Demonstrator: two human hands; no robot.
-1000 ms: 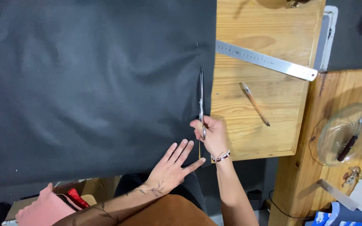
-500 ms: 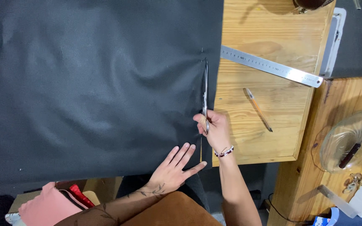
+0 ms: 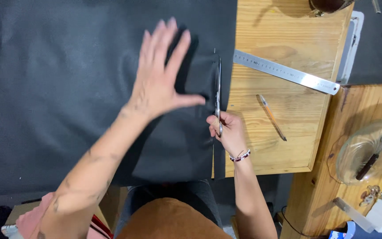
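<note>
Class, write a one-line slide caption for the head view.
Right hand cuts black sheet with scissors; left hand is spread above it.

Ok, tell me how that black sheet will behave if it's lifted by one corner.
The black sheet probably droops: it hangs limp over the table edge. It looks light and thin, since the scissors in the right hand slit it cleanly. The narrow cut strip would likely flop loose.

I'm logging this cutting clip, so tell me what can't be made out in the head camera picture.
- Left hand: motion-blurred; whether it touches the black sheet cannot be told.
- Scissors handles: hidden inside the right hand.
- Dark object at the table's far end: cut off by the top edge.
- Small items beside the glass bowl: too small to identify.
</note>
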